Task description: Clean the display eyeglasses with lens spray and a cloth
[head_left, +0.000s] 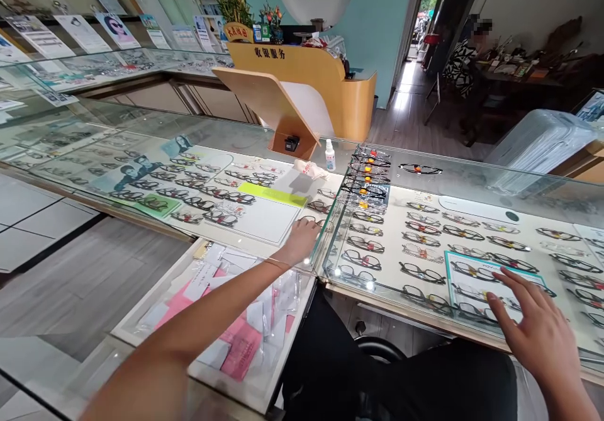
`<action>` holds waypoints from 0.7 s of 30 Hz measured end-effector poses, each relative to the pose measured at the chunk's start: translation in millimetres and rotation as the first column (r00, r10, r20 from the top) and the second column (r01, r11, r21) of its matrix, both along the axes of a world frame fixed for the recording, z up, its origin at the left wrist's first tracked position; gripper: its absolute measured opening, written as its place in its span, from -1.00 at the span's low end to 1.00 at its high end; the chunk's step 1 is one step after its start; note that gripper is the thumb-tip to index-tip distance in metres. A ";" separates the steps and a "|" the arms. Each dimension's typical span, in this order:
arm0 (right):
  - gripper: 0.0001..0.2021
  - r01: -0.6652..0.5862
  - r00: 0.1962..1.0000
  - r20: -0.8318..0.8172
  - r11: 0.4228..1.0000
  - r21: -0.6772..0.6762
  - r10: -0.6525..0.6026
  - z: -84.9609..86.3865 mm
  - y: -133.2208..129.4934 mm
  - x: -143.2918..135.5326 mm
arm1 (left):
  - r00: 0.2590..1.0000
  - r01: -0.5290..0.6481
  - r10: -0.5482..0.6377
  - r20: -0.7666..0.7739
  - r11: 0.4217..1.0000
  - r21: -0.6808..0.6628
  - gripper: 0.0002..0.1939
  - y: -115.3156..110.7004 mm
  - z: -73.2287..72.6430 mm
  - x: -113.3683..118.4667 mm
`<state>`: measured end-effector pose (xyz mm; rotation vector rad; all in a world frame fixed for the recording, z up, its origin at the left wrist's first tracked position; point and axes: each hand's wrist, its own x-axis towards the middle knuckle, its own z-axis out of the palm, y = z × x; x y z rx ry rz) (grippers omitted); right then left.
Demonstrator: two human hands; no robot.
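Observation:
My left hand (pixel 302 241) rests at the glass counter near its corner joint, fingers pointing away from me and foreshortened. No object shows in it, and a pair of eyeglasses (pixel 319 206) lies just past the fingertips, in the display case. My right hand (pixel 538 323) hovers or rests over the right-hand glass top, fingers spread and holding nothing; contact with the glass cannot be made out. Beneath it, inside the case, is a teal-edged card (pixel 455 295) with several eyeglasses. Under my left forearm, an open drawer (pixel 120 330) holds pink papers (pixel 243 352) and clear plastic packets.
On the glass stand a row of eyeglasses (pixel 365 179), one separate pair (pixel 419 169), a white spray bottle (pixel 329 155), a crumpled cloth (pixel 309 169) and a wooden-backed mirror stand (pixel 264 94). A plastic-wrapped stack (pixel 538 147) sits right. Another person (pixel 460 62) sits behind.

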<state>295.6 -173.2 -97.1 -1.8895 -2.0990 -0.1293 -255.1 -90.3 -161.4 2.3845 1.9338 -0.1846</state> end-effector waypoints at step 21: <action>-0.57 -0.013 0.998 -0.062 0.997 0.070 0.018 9.6 -0.3 -19.7 | 0.846 0.454 -0.468 0.255 0.884 0.113 -0.48 89.3 188.6 176.8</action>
